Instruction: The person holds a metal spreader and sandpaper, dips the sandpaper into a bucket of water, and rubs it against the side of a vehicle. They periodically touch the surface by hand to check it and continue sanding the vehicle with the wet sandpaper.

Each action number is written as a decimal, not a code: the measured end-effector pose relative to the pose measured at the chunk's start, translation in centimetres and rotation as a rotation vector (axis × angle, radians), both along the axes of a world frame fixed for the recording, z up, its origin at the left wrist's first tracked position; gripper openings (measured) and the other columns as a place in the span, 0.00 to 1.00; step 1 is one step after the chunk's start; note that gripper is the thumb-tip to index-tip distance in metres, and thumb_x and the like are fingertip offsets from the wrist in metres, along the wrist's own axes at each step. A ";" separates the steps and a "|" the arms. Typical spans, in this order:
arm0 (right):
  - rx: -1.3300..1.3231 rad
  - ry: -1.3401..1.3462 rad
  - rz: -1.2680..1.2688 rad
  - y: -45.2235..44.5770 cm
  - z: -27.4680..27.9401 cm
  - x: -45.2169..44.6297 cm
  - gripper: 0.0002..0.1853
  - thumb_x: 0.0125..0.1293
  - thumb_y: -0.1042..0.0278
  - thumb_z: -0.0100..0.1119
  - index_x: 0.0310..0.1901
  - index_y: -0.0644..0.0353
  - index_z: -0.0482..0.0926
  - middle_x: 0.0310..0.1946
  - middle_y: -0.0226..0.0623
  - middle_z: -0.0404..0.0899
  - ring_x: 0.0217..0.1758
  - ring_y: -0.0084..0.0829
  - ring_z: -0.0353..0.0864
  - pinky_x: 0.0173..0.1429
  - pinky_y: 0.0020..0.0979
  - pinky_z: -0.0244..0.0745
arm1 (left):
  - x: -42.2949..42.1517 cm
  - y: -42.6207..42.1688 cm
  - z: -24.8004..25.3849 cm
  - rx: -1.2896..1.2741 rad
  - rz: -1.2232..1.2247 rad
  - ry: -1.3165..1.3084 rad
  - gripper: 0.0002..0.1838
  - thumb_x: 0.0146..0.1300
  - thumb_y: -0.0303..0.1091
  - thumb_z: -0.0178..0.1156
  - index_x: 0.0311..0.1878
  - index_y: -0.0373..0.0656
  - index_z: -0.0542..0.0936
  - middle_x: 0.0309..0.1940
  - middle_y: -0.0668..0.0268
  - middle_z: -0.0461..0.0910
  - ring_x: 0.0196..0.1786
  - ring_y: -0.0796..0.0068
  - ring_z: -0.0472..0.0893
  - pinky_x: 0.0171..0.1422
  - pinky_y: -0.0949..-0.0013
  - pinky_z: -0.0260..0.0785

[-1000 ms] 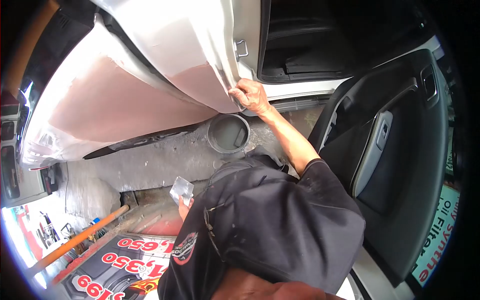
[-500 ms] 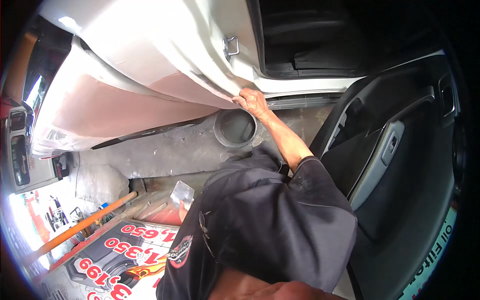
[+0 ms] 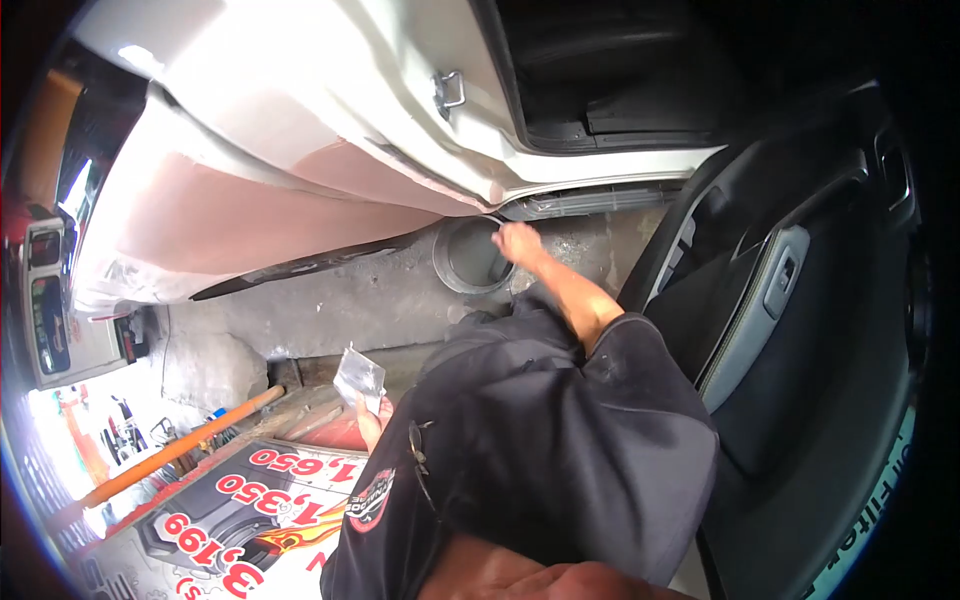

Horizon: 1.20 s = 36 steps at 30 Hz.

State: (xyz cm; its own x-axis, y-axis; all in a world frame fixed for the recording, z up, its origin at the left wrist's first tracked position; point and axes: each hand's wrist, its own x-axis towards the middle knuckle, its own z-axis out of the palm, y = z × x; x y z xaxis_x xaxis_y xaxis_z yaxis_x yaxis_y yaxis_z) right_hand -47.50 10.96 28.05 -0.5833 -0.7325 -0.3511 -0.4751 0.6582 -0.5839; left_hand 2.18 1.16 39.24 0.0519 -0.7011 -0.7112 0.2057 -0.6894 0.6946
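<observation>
My left hand (image 3: 373, 420), low at the left of my body, holds a thin, flat, greyish plate (image 3: 360, 378) with whitish smudges. My right hand (image 3: 518, 243) is over the right rim of a round bucket (image 3: 440, 262) with grey liquid in it. Its fingers look curled but slightly blurred, and whatever is in them is hidden. Just beyond the bucket is the lower edge of a white car body panel (image 3: 300, 205), with wide pinkish patches on it.
An opened car door (image 3: 800, 400) stands at my right, and the dark car interior (image 3: 620, 80) lies ahead. A metal door striker (image 3: 450, 92) juts from the frame. Lower left are an orange pole (image 3: 180, 450) and a printed price sign (image 3: 270, 500).
My right hand has come off the panel edge and moved down to the bucket's rim. My left hand and the plate have risen slightly and show more.
</observation>
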 end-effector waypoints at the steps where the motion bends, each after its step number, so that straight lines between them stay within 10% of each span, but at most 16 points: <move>1: 0.002 -0.100 0.069 0.2 0.6 1.7 0.20 0.67 0.50 0.58 0.37 0.62 0.85 0.37 0.54 0.84 0.43 0.54 0.84 0.49 0.50 0.79 | -0.9 -0.1 0.3 -0.050 0.003 0.045 0.23 0.70 0.49 0.61 0.56 0.39 0.75 0.44 0.64 0.80 0.45 0.70 0.79 0.49 0.65 0.73; 3: -0.059 -0.270 0.305 -1.0 1.7 4.9 0.23 0.65 0.46 0.61 0.41 0.62 0.85 0.37 0.52 0.85 0.42 0.53 0.84 0.51 0.48 0.77 | -5.0 0.2 3.5 -0.147 -0.040 0.133 0.21 0.71 0.44 0.60 0.58 0.40 0.75 0.48 0.66 0.80 0.49 0.69 0.78 0.53 0.63 0.69; 6: -0.012 -0.985 0.472 -4.2 9.1 8.4 0.28 0.67 0.35 0.58 0.33 0.59 0.80 0.22 0.29 0.76 0.24 0.19 0.78 0.24 0.26 0.74 | -9.6 0.1 6.1 -0.257 -0.087 0.132 0.20 0.72 0.41 0.59 0.60 0.37 0.73 0.55 0.63 0.78 0.55 0.68 0.77 0.55 0.62 0.70; 10: -0.238 -1.372 0.402 -7.4 17.5 11.8 0.24 0.70 0.42 0.58 0.42 0.59 0.81 0.29 0.26 0.78 0.30 0.17 0.78 0.30 0.24 0.79 | -13.4 0.3 7.7 -0.471 -0.163 0.153 0.19 0.73 0.35 0.58 0.59 0.31 0.73 0.53 0.60 0.80 0.53 0.71 0.80 0.54 0.67 0.71; 15: -0.406 -1.370 0.436 -10.4 21.1 13.9 0.17 0.72 0.59 0.61 0.54 0.64 0.81 0.46 0.32 0.85 0.43 0.20 0.82 0.49 0.28 0.78 | -14.0 1.5 10.3 -0.531 -0.259 -0.155 0.17 0.66 0.36 0.68 0.50 0.32 0.83 0.41 0.71 0.83 0.41 0.85 0.78 0.49 0.75 0.71; 21: -0.250 -1.383 0.617 -13.6 23.5 15.7 0.18 0.73 0.60 0.59 0.54 0.66 0.80 0.45 0.34 0.85 0.48 0.22 0.81 0.56 0.30 0.75 | -11.1 0.6 13.8 -0.350 0.004 0.619 0.25 0.77 0.48 0.50 0.60 0.32 0.76 0.54 0.67 0.79 0.54 0.81 0.76 0.59 0.71 0.68; 25: -0.097 -1.298 0.762 -16.6 23.6 17.7 0.20 0.73 0.57 0.58 0.55 0.67 0.80 0.44 0.34 0.85 0.46 0.23 0.81 0.54 0.29 0.75 | -8.5 -2.8 12.1 -0.529 -0.286 0.153 0.25 0.79 0.47 0.47 0.58 0.31 0.76 0.52 0.65 0.81 0.54 0.78 0.79 0.60 0.71 0.70; 36: -0.231 -1.278 0.191 -33.0 19.8 28.1 0.21 0.73 0.58 0.58 0.58 0.66 0.76 0.49 0.38 0.83 0.48 0.28 0.84 0.54 0.31 0.79 | 6.4 -20.3 6.6 -0.459 0.470 0.324 0.20 0.74 0.44 0.56 0.52 0.33 0.78 0.47 0.63 0.83 0.47 0.72 0.83 0.53 0.66 0.77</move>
State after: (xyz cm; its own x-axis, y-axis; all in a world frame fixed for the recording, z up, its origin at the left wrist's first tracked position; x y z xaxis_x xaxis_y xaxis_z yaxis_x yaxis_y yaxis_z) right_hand -19.41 -22.06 47.86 0.1847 -0.8831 -0.4313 0.4195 0.4677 -0.7780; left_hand 8.57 -19.11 45.83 0.2569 -0.8877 -0.3821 0.6523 -0.1325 0.7463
